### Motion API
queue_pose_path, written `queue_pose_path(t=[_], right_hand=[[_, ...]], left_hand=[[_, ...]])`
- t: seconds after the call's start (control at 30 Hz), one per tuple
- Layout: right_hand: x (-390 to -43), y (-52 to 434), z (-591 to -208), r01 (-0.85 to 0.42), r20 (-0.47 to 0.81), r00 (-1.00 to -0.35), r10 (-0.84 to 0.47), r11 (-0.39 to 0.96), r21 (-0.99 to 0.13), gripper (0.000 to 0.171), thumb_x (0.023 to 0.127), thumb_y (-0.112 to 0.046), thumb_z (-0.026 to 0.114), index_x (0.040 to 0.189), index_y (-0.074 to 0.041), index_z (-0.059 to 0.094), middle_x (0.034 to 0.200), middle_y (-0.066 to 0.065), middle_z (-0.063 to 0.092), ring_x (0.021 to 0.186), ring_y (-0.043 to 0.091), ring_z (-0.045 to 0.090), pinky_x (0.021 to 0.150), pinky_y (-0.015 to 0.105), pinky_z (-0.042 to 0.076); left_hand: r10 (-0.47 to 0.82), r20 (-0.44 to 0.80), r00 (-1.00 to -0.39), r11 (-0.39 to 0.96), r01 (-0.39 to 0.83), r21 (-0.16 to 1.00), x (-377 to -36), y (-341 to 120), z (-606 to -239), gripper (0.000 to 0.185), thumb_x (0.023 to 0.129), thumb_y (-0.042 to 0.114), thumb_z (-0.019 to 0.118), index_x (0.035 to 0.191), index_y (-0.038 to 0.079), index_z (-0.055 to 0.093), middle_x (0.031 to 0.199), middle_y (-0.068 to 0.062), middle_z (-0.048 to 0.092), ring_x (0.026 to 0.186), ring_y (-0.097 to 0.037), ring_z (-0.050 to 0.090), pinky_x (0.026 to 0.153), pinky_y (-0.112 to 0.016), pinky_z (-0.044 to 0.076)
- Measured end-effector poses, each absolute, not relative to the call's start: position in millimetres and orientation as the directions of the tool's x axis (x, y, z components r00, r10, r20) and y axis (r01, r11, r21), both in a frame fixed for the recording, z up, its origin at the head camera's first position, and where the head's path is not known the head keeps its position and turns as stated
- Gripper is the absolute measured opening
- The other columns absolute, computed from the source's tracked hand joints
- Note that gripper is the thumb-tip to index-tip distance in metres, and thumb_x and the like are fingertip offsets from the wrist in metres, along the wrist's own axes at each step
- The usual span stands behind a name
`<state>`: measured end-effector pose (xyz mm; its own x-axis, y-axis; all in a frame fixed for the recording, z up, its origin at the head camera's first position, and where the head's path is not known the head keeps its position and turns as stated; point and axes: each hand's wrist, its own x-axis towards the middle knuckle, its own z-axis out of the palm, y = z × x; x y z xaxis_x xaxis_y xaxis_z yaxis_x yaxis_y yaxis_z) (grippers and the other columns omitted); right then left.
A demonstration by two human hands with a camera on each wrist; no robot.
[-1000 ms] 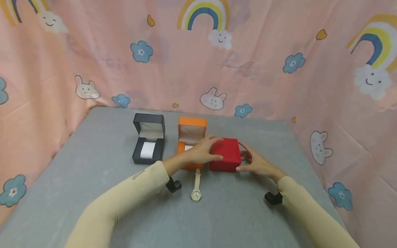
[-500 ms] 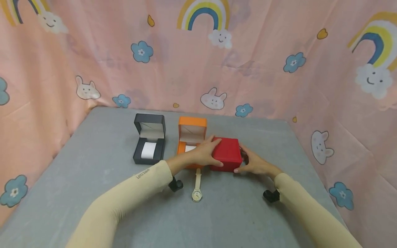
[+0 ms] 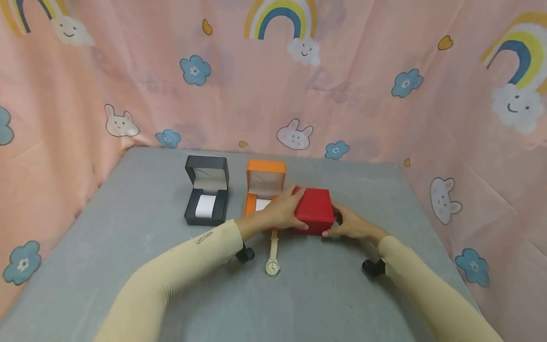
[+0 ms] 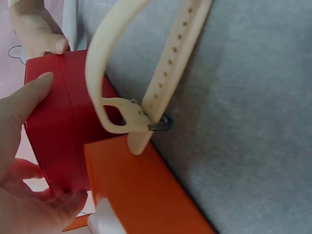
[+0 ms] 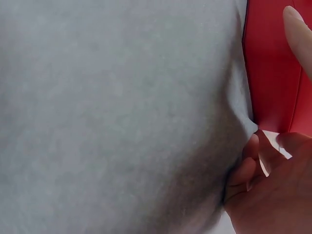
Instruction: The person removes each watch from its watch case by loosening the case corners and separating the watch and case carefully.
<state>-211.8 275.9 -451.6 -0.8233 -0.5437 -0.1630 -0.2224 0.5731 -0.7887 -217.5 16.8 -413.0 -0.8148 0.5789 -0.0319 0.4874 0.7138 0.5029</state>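
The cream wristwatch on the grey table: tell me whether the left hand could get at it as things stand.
Probably yes. The wristwatch lies bare on the table just beside the left hand, nothing over it. That hand would first have to let go of the red box, which the right hand also holds.

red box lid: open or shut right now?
Shut. The red box shows an unbroken top, no raised lid, unlike the orange box. Left hand and right hand grip its sides.
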Motion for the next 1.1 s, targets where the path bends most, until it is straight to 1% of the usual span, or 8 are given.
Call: queue_pose_path(t=[0.17,0.3,0.47,0.53,0.67,0.77,0.9,1.1], right_hand=[[-211.8,274.7,-449.4,-0.26,-0.152,-0.809,-0.568,0.578,-0.773,0.086,0.085,-0.027,0.082,0.154,-0.007,0.033,0.149,0.015,0.047,0.132,0.034,0.048,0.108,0.054,0.047],[-210.2,274.9,-450.8,-0.258,-0.15,-0.813,-0.563,0.579,-0.774,0.081,0.086,-0.026,0.081,0.151,-0.006,0.037,0.146,0.015,0.049,0.131,0.033,0.049,0.108,0.055,0.046],[-209.5,272.1,-450.5,-0.246,-0.153,-0.82,-0.552,0.579,-0.777,0.084,0.086,-0.028,0.081,0.153,-0.008,0.035,0.148,0.014,0.048,0.132,0.033,0.048,0.109,0.056,0.045],[-209.1,271.9,-450.2,-0.233,-0.161,-0.823,-0.545,0.582,-0.779,0.085,0.085,-0.028,0.081,0.154,-0.009,0.034,0.148,0.013,0.047,0.132,0.033,0.048,0.108,0.055,0.046],[-209.7,272.6,-450.4,-0.223,-0.171,-0.82,-0.546,0.58,-0.784,0.087,0.086,-0.028,0.08,0.155,-0.008,0.031,0.149,0.015,0.046,0.133,0.035,0.048,0.108,0.055,0.047],[-211.7,273.1,-449.7,-0.223,-0.17,-0.815,-0.553,0.572,-0.789,0.091,0.086,-0.027,0.08,0.157,-0.007,0.026,0.151,0.018,0.044,0.134,0.038,0.047,0.108,0.057,0.046],[-214.4,272.6,-448.1,-0.206,-0.189,-0.808,-0.558,0.568,-0.797,0.096,0.085,-0.026,0.081,0.158,-0.008,0.022,0.153,0.017,0.042,0.135,0.037,0.047,0.11,0.057,0.045],[-215.2,272.2,-448.7,-0.18,-0.218,-0.803,-0.554,0.575,-0.798,0.095,0.083,-0.027,0.083,0.157,-0.013,0.026,0.151,0.013,0.043,0.135,0.033,0.045,0.111,0.055,0.045]], left_hand=[[0.582,-0.052,-0.811,0.747,0.508,0.428,-216.5,19.9,-406.9,0.104,0.078,0.045,0.085,0.159,0.009,0.031,0.151,-0.009,0.041,0.134,-0.021,0.044,0.102,-0.034,0.052],[0.586,-0.073,-0.807,0.76,0.516,0.395,-215.2,22.5,-405.1,0.107,0.077,0.045,0.086,0.159,0.007,0.028,0.152,-0.011,0.04,0.134,-0.022,0.043,0.103,-0.036,0.052],[0.585,-0.038,-0.81,0.771,0.541,0.336,-217.1,21.6,-406.9,0.104,0.076,0.047,0.086,0.157,0.007,0.034,0.152,-0.013,0.044,0.131,-0.023,0.048,0.103,-0.034,0.053],[0.588,-0.011,-0.809,0.769,0.555,0.318,-217.8,20.7,-407.3,0.101,0.075,0.048,0.086,0.155,0.007,0.039,0.15,-0.012,0.048,0.128,-0.022,0.051,0.101,-0.033,0.054],[0.594,0.013,-0.804,0.765,0.57,0.3,-218.0,18.8,-406.1,0.096,0.075,0.048,0.086,0.152,0.008,0.045,0.147,-0.012,0.052,0.123,-0.022,0.055,0.097,-0.032,0.056],[0.598,0.02,-0.801,0.761,0.575,0.3,-218.6,18.3,-405.2,0.094,0.075,0.048,0.087,0.151,0.009,0.047,0.146,-0.012,0.053,0.122,-0.022,0.056,0.096,-0.031,0.056],[0.602,0.01,-0.798,0.757,0.575,0.31,-219.1,18.1,-405.9,0.094,0.076,0.047,0.086,0.152,0.009,0.046,0.147,-0.013,0.052,0.123,-0.023,0.055,0.097,-0.032,0.056],[0.605,0.019,-0.796,0.75,0.578,0.32,-220.6,18.0,-407.8,0.093,0.075,0.047,0.086,0.151,0.01,0.048,0.147,-0.014,0.053,0.123,-0.023,0.055,0.096,-0.031,0.056]])
